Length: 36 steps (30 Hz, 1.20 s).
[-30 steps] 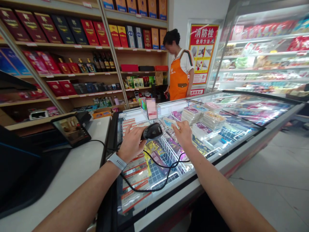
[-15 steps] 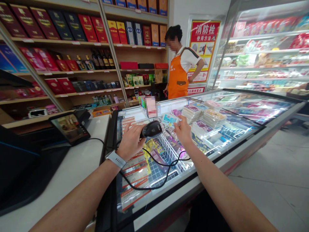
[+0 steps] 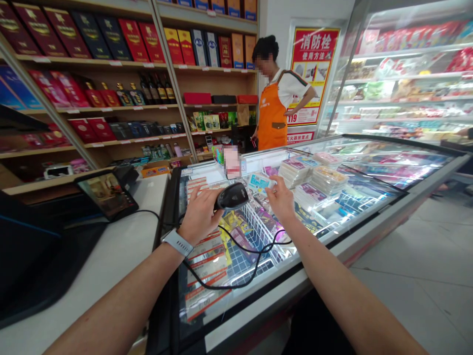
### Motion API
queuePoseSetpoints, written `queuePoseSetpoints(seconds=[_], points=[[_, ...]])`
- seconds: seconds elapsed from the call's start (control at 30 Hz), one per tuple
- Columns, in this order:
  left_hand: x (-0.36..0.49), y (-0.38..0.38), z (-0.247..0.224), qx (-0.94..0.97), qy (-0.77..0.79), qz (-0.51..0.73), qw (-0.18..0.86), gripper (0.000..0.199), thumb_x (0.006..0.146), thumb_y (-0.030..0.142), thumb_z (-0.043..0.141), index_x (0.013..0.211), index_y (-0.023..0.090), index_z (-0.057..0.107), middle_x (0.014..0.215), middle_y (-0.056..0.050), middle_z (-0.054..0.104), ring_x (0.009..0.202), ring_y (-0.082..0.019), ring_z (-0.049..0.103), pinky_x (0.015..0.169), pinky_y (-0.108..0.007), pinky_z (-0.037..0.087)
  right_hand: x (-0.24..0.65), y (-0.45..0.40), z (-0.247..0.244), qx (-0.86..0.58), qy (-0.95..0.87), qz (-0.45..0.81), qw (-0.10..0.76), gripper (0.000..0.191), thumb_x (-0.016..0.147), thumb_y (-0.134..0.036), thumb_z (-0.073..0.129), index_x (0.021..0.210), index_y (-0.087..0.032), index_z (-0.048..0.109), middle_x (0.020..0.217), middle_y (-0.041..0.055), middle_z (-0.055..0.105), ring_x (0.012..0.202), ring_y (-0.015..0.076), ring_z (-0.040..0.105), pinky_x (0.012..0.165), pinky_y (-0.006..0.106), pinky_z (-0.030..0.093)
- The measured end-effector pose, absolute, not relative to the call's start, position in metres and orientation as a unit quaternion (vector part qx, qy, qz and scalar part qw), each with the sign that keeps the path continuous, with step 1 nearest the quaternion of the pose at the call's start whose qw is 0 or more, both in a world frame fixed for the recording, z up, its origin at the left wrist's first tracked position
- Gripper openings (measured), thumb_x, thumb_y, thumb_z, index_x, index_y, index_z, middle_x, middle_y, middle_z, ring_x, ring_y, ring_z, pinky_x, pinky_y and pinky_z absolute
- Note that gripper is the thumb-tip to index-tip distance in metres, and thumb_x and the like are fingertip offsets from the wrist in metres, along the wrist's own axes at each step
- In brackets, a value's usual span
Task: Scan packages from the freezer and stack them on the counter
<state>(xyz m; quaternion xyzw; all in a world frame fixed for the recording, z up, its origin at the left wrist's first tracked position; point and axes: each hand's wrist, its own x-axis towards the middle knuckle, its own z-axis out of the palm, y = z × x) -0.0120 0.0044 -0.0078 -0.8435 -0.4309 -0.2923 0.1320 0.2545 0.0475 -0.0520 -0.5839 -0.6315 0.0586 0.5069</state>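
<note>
My left hand [image 3: 199, 214], with a pale watch strap [image 3: 177, 242] at its wrist, is closed around a black barcode scanner [image 3: 233, 197]. The scanner's head points right, over the glass-topped freezer. Its black cable [image 3: 236, 286] loops across the glass below. My right hand [image 3: 281, 201] pinches the right end of a small flat pack with a blue-and-white label [image 3: 259, 182], just right of the scanner head. Stacks of similar clear packs [image 3: 327, 180] lie on the glass beyond my right hand.
Wire baskets with wrapped goods show through the freezer [image 3: 229, 325] top, with price tags [image 3: 207, 281] along its left side. A tablet [image 3: 107, 192] stands on the left counter [image 3: 144, 197]. A person in an orange apron [image 3: 272, 118] stands behind the freezer, before shelves [image 3: 129, 106] of boxes and bottles.
Both hands, the scanner and the pack stay in almost the same place. The person in the apron has shifted the arm at the hip slightly.
</note>
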Motion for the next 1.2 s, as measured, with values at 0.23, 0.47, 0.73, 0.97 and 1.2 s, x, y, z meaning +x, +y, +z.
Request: queuePoseSetpoints(seconds=[0.23, 0.47, 0.73, 0.97, 1.2], points=[[-0.011, 0.003, -0.006, -0.843, -0.428, -0.295, 0.136, 0.042, 0.086, 0.023, 0.052, 0.127, 0.017, 0.055, 0.123, -0.010, 0.068, 0.118, -0.027, 0.060, 0.118, -0.050, 0.024, 0.255, 0.049, -0.053, -0.589, -0.632, 0.039, 0.502, 0.038, 0.088, -0.029, 0.052, 0.125, -0.023, 0.051, 0.097, 0.0042, 0.068, 0.078, 0.0226, 0.069, 0.071, 0.031, 0.049], [-0.012, 0.004, -0.005, -0.841, -0.440, -0.291, 0.119, 0.043, 0.085, 0.023, 0.052, 0.128, 0.018, 0.054, 0.126, -0.010, 0.067, 0.122, -0.028, 0.058, 0.118, -0.051, 0.024, 0.255, 0.050, -0.056, -0.591, -0.630, 0.039, 0.502, 0.037, 0.091, -0.029, 0.047, 0.128, -0.024, 0.050, 0.097, 0.0045, 0.069, 0.079, 0.0228, 0.070, 0.070, 0.031, 0.050], [-0.016, 0.007, -0.004, -0.833, -0.446, -0.309, 0.107, 0.046, 0.085, 0.024, 0.052, 0.130, 0.017, 0.053, 0.128, -0.012, 0.066, 0.124, -0.027, 0.058, 0.117, -0.050, 0.027, 0.255, 0.054, -0.060, -0.592, -0.618, 0.051, 0.515, 0.039, 0.090, -0.029, 0.047, 0.128, -0.021, 0.052, 0.101, 0.0087, 0.070, 0.081, 0.0249, 0.070, 0.070, 0.035, 0.052], [-0.016, 0.007, -0.003, -0.826, -0.446, -0.331, 0.094, 0.046, 0.085, 0.027, 0.052, 0.130, 0.019, 0.054, 0.129, -0.011, 0.066, 0.124, -0.027, 0.057, 0.116, -0.049, 0.029, 0.253, 0.056, -0.062, -0.594, -0.601, 0.083, 0.529, 0.035, 0.085, -0.030, 0.051, 0.120, -0.022, 0.052, 0.093, 0.0048, 0.069, 0.072, 0.0222, 0.069, 0.068, 0.034, 0.052], [-0.016, 0.007, -0.004, -0.828, -0.441, -0.333, 0.095, 0.046, 0.086, 0.028, 0.052, 0.131, 0.017, 0.053, 0.128, -0.011, 0.066, 0.124, -0.027, 0.058, 0.116, -0.049, 0.028, 0.251, 0.057, -0.063, -0.585, -0.601, 0.103, 0.534, 0.032, 0.082, -0.028, 0.052, 0.113, -0.023, 0.052, 0.083, 0.0015, 0.066, 0.068, 0.0201, 0.066, 0.064, 0.031, 0.051]])
